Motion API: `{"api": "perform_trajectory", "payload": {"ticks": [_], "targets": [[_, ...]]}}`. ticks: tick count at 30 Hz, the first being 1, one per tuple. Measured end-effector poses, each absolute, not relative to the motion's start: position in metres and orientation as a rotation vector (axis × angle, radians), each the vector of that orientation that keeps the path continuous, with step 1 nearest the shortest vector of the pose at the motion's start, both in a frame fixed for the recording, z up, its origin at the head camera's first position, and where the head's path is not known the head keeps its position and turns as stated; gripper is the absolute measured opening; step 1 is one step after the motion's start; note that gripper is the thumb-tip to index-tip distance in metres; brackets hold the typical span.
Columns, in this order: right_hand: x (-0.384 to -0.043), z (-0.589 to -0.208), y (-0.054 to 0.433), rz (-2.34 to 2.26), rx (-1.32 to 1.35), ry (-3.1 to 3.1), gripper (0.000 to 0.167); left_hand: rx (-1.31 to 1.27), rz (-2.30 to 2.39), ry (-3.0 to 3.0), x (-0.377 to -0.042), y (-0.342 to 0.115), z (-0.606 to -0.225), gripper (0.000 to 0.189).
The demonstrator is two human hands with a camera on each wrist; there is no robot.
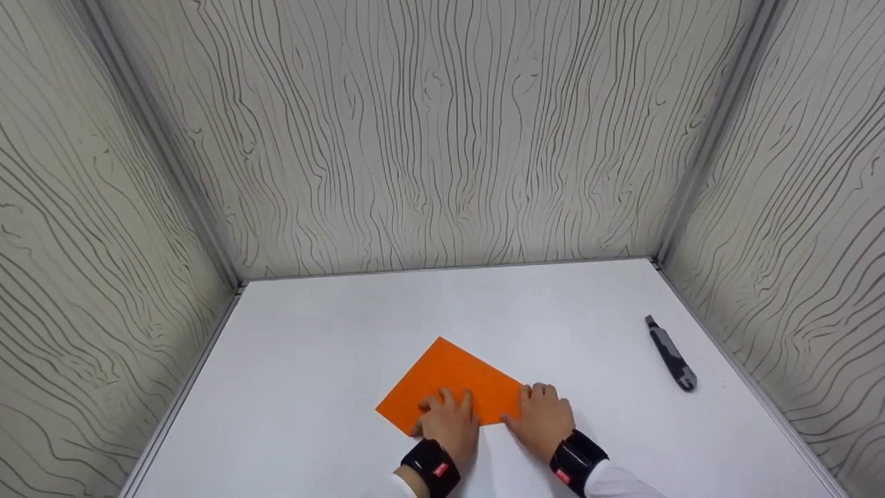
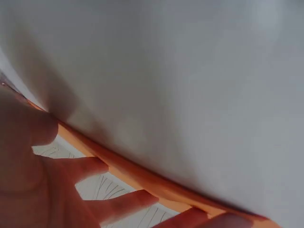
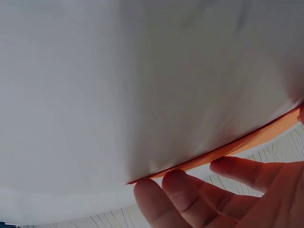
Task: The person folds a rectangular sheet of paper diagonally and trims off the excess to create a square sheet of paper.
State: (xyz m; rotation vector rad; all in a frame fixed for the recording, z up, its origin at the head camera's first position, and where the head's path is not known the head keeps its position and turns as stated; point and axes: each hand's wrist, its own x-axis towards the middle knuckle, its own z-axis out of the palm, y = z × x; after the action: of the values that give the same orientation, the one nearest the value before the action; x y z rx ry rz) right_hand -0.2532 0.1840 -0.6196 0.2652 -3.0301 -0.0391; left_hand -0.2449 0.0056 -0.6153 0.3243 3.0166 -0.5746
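Note:
A sheet of orange paper point(image 1: 442, 370) lies on the white table, its outline angular, with one corner pointing to the back wall. My left hand point(image 1: 449, 423) rests on the near part of the paper, fingers spread and fingertips pressing down. At the paper's right end, my right hand point(image 1: 545, 418) touches it with fingertips and covers that corner. Low in the left wrist view, the left fingers point(image 2: 128, 206) press the thin orange paper point(image 2: 128, 173) from above. In the right wrist view, the right fingertips point(image 3: 176, 183) sit along the paper's edge point(image 3: 237, 145) near a pointed end.
A dark grey utility knife point(image 1: 671, 354) lies at the right side of the white table point(image 1: 311, 346). Wood-grain patterned panels point(image 1: 442, 138) rise behind and on both sides. Each wrist wears a black band point(image 1: 432, 467).

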Motion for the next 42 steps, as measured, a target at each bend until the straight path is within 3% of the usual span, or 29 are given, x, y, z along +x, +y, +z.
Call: {"api": "perform_trajectory", "payload": {"ticks": [8,18,26,36,42], "targets": [[-0.250,-0.622,0.208,0.002,0.389,-3.006,0.054,0.369,-0.400,3.050,-0.240,-0.022,-0.609,0.059],[-0.255,-0.625,0.240,0.143,0.474,-3.008,0.044,0.488,-0.096,3.015,-0.244,-0.053,-0.604,0.051],[-0.257,-0.621,0.251,0.306,0.450,-3.029,0.039,0.551,0.065,3.054,-0.241,-0.070,-0.599,0.043],[-0.252,-0.618,0.254,0.344,0.485,-3.029,0.037,0.653,-0.135,3.020,-0.245,-0.082,-0.606,0.044],[-0.251,-0.616,0.246,0.360,0.638,-3.015,0.042,0.694,-0.114,3.004,-0.250,-0.080,-0.601,0.050]]}}
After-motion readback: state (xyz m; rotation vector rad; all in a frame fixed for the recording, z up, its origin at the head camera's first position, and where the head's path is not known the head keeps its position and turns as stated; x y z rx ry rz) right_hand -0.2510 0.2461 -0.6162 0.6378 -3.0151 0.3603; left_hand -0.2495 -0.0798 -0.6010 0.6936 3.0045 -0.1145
